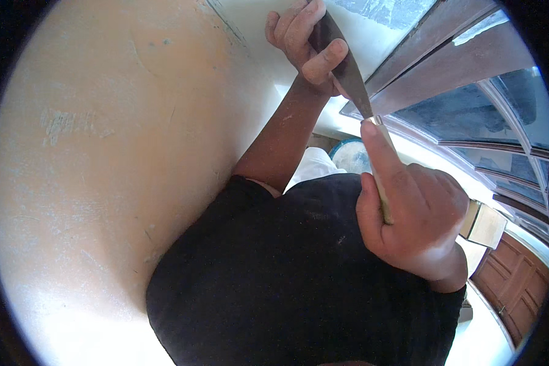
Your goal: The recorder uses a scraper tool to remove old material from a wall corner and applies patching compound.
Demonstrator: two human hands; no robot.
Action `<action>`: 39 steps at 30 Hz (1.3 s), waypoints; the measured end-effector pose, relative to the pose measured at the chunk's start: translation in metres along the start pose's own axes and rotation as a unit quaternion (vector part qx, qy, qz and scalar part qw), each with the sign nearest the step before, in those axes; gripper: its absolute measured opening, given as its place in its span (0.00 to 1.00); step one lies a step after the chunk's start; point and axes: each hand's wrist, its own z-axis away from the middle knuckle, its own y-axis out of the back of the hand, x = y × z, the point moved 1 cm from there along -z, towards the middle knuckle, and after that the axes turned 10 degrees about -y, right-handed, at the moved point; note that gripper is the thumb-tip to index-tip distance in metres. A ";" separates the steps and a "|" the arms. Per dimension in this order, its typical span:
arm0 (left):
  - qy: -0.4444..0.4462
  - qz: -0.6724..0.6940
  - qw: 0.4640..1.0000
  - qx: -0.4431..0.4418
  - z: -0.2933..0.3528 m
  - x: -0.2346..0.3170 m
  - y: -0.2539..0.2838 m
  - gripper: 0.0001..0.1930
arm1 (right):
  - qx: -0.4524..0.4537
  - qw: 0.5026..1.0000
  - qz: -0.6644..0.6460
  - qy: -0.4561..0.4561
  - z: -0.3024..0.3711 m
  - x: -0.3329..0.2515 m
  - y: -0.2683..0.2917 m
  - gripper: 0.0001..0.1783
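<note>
A putty knife (355,79) with a dark, tapering metal blade slants up across the upper middle of the head view. My right hand (418,213) is closed around its pale handle, the index finger stretched along it up to the metal collar. At the upper end, my left hand (302,43) is curled at the blade, its thumb lying across the metal and its fingers bent by the far side. Those fingers partly cover the blade, and its tip runs out at the top edge. Dusty pale marks show on my left fingers.
A peach wall (104,177) with rough pale patches rises close on my left. On the right are a glazed window frame (445,116) and a brown panelled door (512,280). A blue-rimmed round container (352,157) stands low down, and a pale box (485,224) is beyond my right wrist.
</note>
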 end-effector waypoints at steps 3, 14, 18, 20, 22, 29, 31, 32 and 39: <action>-0.004 0.008 1.000 0.009 -0.003 -0.004 -0.003 0.18 | 0.020 0.997 -0.072 -0.017 -0.003 0.011 -0.009 0.27; -0.029 0.006 0.999 -0.041 -0.003 -0.004 0.009 0.20 | 0.026 0.995 -0.092 -0.021 0.001 0.013 -0.010 0.28; -0.027 -0.001 0.999 -0.036 0.007 -0.014 0.014 0.19 | 0.013 0.995 -0.099 -0.006 0.001 0.015 -0.009 0.29; -0.025 0.000 0.999 -0.036 0.011 -0.020 0.016 0.20 | 0.027 0.993 -0.112 -0.012 -0.003 0.014 -0.012 0.28; -0.016 0.004 0.999 -0.030 0.012 -0.016 0.012 0.20 | 0.039 0.992 -0.118 -0.023 -0.004 0.017 -0.011 0.28; 0.007 0.011 0.999 -0.037 0.011 -0.016 0.004 0.22 | 0.041 0.989 -0.141 -0.006 -0.005 0.015 -0.017 0.27; 0.013 0.014 0.999 -0.035 0.012 -0.014 0.004 0.23 | 0.052 0.988 -0.145 -0.003 -0.003 0.015 -0.016 0.27; 0.015 0.017 0.999 -0.033 0.012 -0.015 0.003 0.23 | 0.050 0.989 -0.137 0.007 -0.002 0.014 -0.012 0.27; 0.031 0.025 0.999 -0.033 0.010 -0.016 0.003 0.25 | 0.061 0.990 -0.125 0.035 -0.002 0.018 -0.010 0.26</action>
